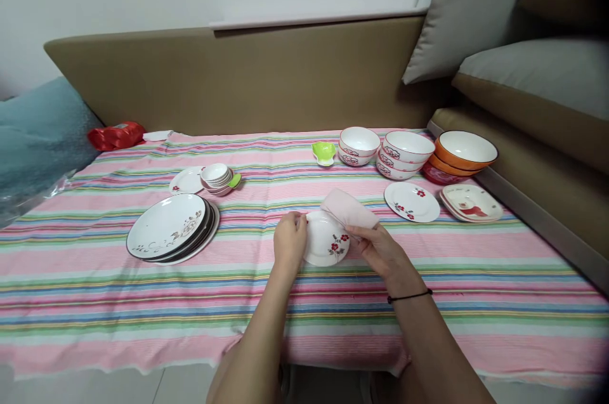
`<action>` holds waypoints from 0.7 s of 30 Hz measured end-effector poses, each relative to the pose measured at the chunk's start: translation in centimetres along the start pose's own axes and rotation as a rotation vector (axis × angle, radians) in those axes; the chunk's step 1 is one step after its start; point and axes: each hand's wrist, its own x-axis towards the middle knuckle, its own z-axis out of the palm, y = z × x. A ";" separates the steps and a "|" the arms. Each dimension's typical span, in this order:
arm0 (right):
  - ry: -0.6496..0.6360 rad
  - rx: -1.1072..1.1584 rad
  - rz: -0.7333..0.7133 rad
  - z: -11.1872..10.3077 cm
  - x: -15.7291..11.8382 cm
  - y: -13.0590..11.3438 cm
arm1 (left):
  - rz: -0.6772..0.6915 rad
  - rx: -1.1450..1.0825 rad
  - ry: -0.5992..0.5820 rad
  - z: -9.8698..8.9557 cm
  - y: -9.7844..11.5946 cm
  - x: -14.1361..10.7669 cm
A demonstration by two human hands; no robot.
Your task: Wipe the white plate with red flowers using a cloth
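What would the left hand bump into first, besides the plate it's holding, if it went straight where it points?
Probably the green dish: the left hand points forward and slightly right, roughly toward it. Depth is hard to judge.

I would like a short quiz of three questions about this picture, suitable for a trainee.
1. Which hand holds the pale pink cloth? A) left B) right
2. True or false: seen from the camera, the green dish is left of the red-rimmed white bowls.
3. Fill in: the small plate gripped by the left hand is decorated with red ____.

Key: 1. B, the right hand; 2. True; 3. flowers
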 end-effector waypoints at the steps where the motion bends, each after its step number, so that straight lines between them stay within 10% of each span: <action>1: -0.004 0.008 0.004 0.1 0.0 0.1 | 0.066 0.010 -0.014 0.1 0.2 -0.1; 7: -0.086 -0.074 0.059 0.7 -0.3 0.9 | 0.071 -0.084 -0.366 1.5 0.7 -1.1; 21: 0.017 -0.128 0.001 -0.8 0.3 0.6 | 0.017 -0.244 -0.218 0.8 1.1 0.1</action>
